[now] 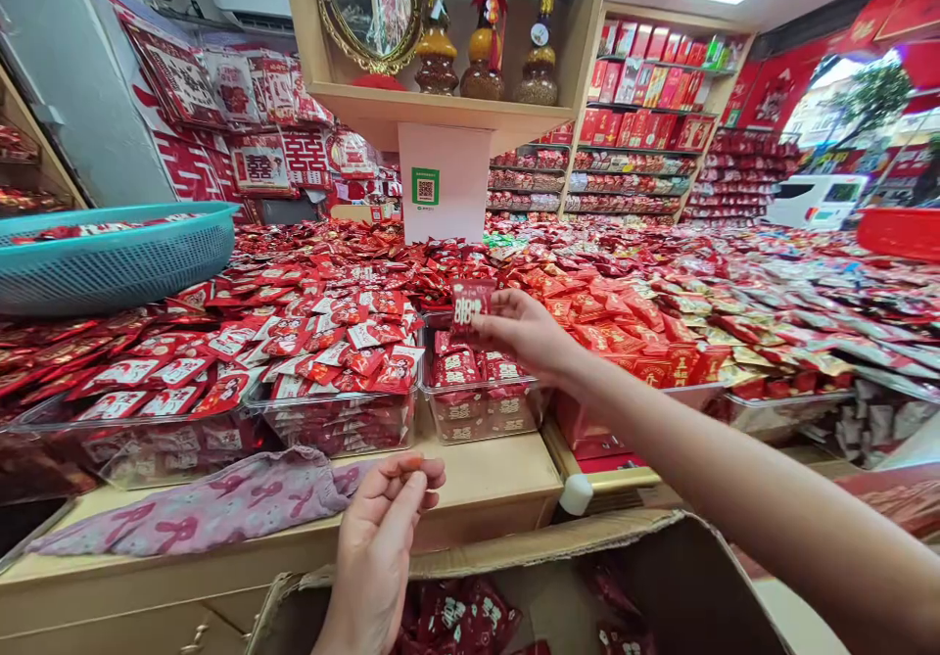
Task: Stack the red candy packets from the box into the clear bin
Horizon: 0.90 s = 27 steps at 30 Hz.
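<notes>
My right hand (523, 330) pinches a small dark red packet (464, 306) with white double-happiness lettering between thumb and fingers. It holds the packet above a clear plastic bin (477, 420), where matching dark red packets (451, 366) stand in rows. My left hand (382, 547) is raised over the near edge of an open cardboard box (543, 552), its fingers curled in against the thumb, with nothing visible in them. More dark red packets (462, 616) lie at the bottom of that box.
Clear bins heaped with red-and-white packets (345, 351) stand to the left, bright red packets (624, 327) to the right. A lilac patterned cloth (242, 503) lies along the counter's front. A turquoise basket (117, 258) sits at left. A shelf with bottles (441, 102) overhangs the middle.
</notes>
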### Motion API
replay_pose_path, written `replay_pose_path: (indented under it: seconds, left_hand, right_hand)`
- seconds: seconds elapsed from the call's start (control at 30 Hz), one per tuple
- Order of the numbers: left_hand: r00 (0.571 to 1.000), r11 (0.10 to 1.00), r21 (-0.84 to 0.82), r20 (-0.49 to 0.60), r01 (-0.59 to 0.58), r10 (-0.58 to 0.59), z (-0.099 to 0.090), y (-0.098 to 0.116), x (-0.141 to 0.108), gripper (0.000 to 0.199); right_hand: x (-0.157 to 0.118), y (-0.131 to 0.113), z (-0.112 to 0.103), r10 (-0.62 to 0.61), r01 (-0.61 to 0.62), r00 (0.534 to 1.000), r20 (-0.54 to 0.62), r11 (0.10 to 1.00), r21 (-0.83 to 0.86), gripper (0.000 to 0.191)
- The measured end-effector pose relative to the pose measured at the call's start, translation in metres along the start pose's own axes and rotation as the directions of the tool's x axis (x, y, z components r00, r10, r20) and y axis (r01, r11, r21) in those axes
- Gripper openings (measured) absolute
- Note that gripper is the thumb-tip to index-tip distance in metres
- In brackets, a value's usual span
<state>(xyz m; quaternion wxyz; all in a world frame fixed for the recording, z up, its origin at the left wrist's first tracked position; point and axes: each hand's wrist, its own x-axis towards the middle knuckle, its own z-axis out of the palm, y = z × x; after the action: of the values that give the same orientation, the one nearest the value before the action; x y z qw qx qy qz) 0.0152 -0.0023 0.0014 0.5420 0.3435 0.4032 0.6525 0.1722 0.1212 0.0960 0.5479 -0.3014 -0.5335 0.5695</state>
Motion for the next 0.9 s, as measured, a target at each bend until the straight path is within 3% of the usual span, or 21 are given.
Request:
replay_pose_path:
  seconds: [0.07,0.13,0.23,0.43,0.7,0.9]
  left_hand:
    - [1.0,0.999,0.034,-0.008,-0.007,0.007,0.0,-0.001,0.0,0.017]
    - [1.0,0.999,0.053,-0.01,-0.013,0.014,-0.001,-0.002,-0.001,0.019]
    - [1.0,0.997,0.073,-0.005,-0.018,0.018,-0.002,-0.003,-0.001,0.021]
    - [0.999,0.994,0.102,0.0,-0.039,0.039,0.001,-0.002,-0.002,0.021]
    - [0.998,0.985,0.16,0.019,-0.061,0.059,0.002,-0.001,-0.004,0.018]
    - [0.997,0.979,0.189,0.043,-0.077,0.07,0.004,0.0,-0.004,0.016]
  right_hand:
    - [0.03,-0.003,-0.012,0.132,-0.133,0.991,-0.018,0.975,-0.176,0.022]
    - [0.054,0.002,-0.019,0.253,-0.261,0.965,-0.072,0.888,-0.378,0.015]
    - [0.076,0.017,-0.019,0.33,-0.339,0.936,-0.12,0.762,-0.551,0.012]
    - [0.089,0.045,-0.008,0.38,-0.295,0.922,-0.067,0.582,-0.758,0.017]
    - [0.095,0.054,-0.012,0.33,-0.119,0.944,-0.01,0.312,-0.943,0.025]
    - [0.093,0.058,-0.012,0.361,-0.12,0.933,-0.003,0.302,-0.946,0.032]
